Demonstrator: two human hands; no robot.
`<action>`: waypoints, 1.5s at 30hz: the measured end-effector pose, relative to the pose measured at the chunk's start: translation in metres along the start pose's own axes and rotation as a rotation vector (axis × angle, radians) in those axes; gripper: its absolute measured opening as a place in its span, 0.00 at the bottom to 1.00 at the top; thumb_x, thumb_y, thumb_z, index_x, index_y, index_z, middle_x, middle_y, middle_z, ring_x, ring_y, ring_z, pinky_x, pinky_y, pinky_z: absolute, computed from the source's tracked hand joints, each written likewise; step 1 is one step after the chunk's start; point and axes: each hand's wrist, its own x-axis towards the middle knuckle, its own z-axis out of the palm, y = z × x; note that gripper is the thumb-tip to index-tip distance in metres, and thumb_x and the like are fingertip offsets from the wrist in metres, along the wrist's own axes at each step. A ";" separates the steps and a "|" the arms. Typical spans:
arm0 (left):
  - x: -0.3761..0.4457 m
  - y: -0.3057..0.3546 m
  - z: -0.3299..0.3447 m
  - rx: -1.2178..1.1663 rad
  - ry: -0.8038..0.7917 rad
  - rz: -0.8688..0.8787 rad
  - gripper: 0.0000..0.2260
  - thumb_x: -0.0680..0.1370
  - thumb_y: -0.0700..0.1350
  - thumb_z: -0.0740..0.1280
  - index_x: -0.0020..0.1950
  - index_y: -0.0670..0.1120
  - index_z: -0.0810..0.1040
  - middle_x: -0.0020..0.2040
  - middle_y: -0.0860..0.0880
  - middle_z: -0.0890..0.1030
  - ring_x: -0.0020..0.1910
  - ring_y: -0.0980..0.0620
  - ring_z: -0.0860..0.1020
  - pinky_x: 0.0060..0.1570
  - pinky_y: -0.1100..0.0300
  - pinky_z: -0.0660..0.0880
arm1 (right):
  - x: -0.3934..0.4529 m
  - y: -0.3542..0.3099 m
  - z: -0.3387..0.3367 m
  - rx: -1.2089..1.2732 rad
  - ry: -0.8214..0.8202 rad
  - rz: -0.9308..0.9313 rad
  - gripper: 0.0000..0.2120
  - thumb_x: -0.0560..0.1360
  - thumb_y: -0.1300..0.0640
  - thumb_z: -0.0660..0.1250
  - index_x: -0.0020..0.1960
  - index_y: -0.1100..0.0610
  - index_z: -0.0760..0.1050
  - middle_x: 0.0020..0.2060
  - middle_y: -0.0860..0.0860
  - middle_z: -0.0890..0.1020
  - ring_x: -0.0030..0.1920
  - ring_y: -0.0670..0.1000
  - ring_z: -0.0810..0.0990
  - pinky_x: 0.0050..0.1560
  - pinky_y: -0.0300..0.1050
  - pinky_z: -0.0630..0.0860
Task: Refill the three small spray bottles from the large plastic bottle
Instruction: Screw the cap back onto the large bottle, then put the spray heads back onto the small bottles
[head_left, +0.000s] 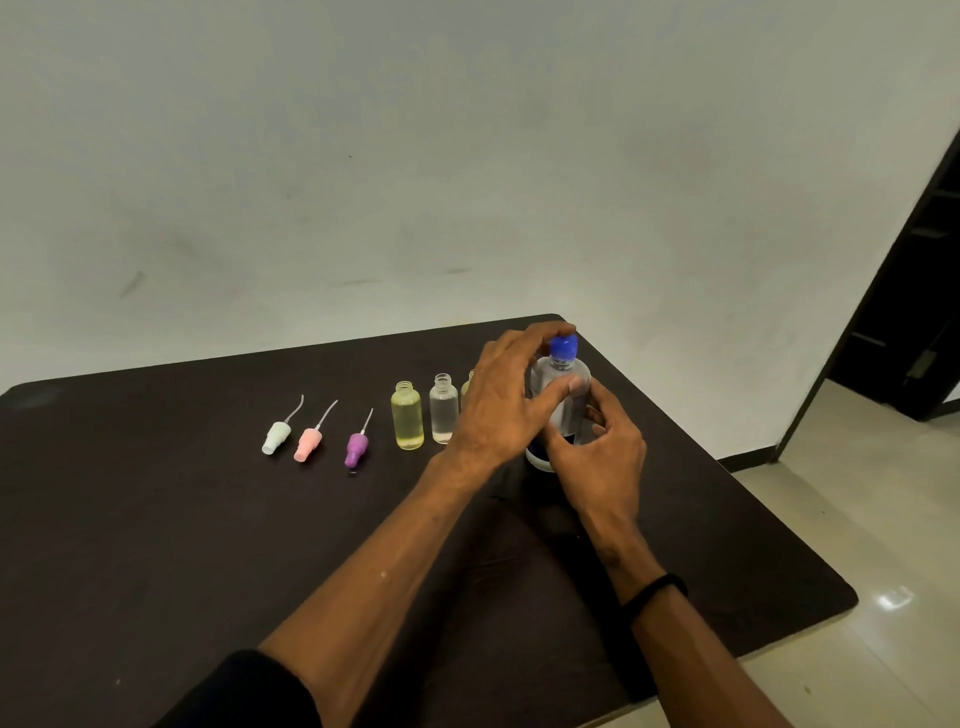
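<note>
Both our hands grip the large clear plastic bottle (563, 400) near the dark table's (156, 519) far right corner: left hand (506, 395) fingering its blue cap (563, 347), right hand (602, 452) wrapped around its body.

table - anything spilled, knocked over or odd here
Nothing stands out. The small bottles stand upright and uncapped, three spray tops lie in a row beside them, and no spill shows on the table. The large bottle is upright in both hands.
</note>
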 end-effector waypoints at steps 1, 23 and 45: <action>-0.001 -0.001 0.001 0.004 -0.001 -0.004 0.24 0.79 0.54 0.74 0.74 0.54 0.74 0.64 0.52 0.80 0.60 0.50 0.77 0.60 0.50 0.78 | 0.000 0.000 0.000 0.003 -0.001 0.000 0.33 0.72 0.49 0.80 0.74 0.51 0.74 0.58 0.40 0.81 0.53 0.29 0.78 0.52 0.21 0.73; -0.014 -0.005 0.006 0.078 -0.010 0.060 0.31 0.80 0.51 0.73 0.80 0.56 0.64 0.69 0.48 0.74 0.64 0.50 0.75 0.64 0.55 0.75 | -0.006 0.004 0.001 0.034 -0.046 0.064 0.42 0.73 0.51 0.79 0.82 0.50 0.64 0.73 0.50 0.77 0.70 0.49 0.78 0.71 0.53 0.77; -0.114 -0.074 -0.114 0.307 0.359 -0.574 0.15 0.80 0.52 0.72 0.60 0.43 0.81 0.46 0.49 0.82 0.49 0.47 0.82 0.53 0.49 0.80 | -0.097 -0.064 0.055 -0.060 -0.380 0.039 0.16 0.77 0.54 0.77 0.62 0.48 0.78 0.46 0.43 0.83 0.46 0.40 0.83 0.48 0.39 0.83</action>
